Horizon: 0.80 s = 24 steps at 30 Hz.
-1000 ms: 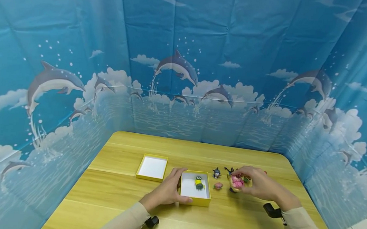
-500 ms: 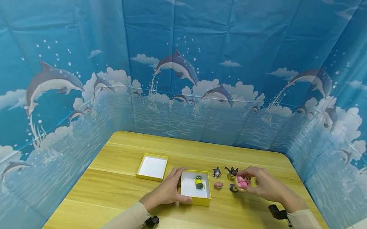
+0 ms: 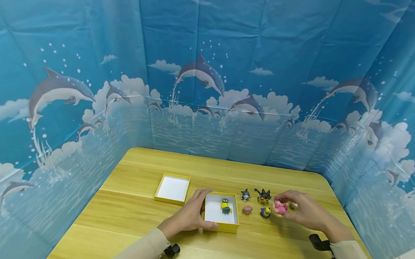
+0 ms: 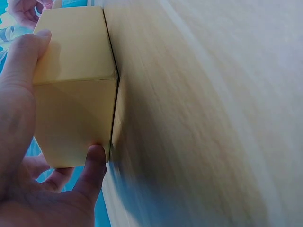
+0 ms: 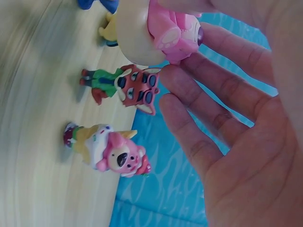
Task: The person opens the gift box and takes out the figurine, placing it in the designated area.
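Observation:
With thumb on the near side and fingers round the left side, my left hand [image 3: 185,216] grips a yellow open box [image 3: 225,228]. The left wrist view shows the outer walls of this box [image 4: 75,45] standing on the wood. A yellow and grey-green figurine [image 3: 225,206] lies on the box's white floor. My right hand [image 3: 307,213] holds a pink bear figurine [image 3: 280,207] with a rounded cream part [image 5: 137,35], close over the table at the right. Near its fingertips in the right wrist view stand a fox figurine [image 5: 135,87] and a pink bear figurine with a strawberry hat [image 5: 120,158].
A shallow yellow lid [image 3: 172,189] with a white inside lies left of the box. Between box and right hand are a grey figurine [image 3: 245,195], a dark-eared one [image 3: 263,196], a small pink one [image 3: 247,210] and a purple-yellow one [image 3: 265,212]. A dolphin-print curtain [image 3: 207,137] surrounds the table.
My right hand has moved right with the pink bear figurine, uncovering the dark-eared and purple-yellow figurines. The left hand and the box have stayed in place.

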### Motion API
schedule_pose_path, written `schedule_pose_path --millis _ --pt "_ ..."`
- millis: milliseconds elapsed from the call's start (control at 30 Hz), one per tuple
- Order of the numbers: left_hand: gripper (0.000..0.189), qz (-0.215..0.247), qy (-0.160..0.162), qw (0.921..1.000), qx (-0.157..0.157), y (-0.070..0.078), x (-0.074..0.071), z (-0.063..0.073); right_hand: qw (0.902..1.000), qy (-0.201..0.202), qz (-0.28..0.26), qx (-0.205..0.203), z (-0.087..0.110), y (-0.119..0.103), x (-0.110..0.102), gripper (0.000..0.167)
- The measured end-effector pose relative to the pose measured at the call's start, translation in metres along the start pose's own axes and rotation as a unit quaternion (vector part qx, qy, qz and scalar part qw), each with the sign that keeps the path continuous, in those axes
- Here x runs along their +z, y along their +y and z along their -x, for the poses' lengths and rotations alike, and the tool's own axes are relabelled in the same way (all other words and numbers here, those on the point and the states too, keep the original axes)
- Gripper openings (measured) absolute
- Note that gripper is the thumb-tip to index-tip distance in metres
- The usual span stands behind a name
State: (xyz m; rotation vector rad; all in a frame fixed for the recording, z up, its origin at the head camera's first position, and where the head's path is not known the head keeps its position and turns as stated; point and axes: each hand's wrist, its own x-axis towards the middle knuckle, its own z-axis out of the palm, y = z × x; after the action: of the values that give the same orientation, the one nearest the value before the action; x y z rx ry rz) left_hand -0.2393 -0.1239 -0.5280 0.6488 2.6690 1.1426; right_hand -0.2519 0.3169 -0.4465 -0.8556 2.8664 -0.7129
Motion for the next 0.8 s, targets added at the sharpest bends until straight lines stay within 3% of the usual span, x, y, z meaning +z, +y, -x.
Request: schedule_pose_path --millis 800 --pt "0.127 -0.003 -0.002 1.0000 0.000 -0.002 0.000 -0.001 0.9994 -0.004 0.004 0.034 0.009 0.030 0.018 0.050"
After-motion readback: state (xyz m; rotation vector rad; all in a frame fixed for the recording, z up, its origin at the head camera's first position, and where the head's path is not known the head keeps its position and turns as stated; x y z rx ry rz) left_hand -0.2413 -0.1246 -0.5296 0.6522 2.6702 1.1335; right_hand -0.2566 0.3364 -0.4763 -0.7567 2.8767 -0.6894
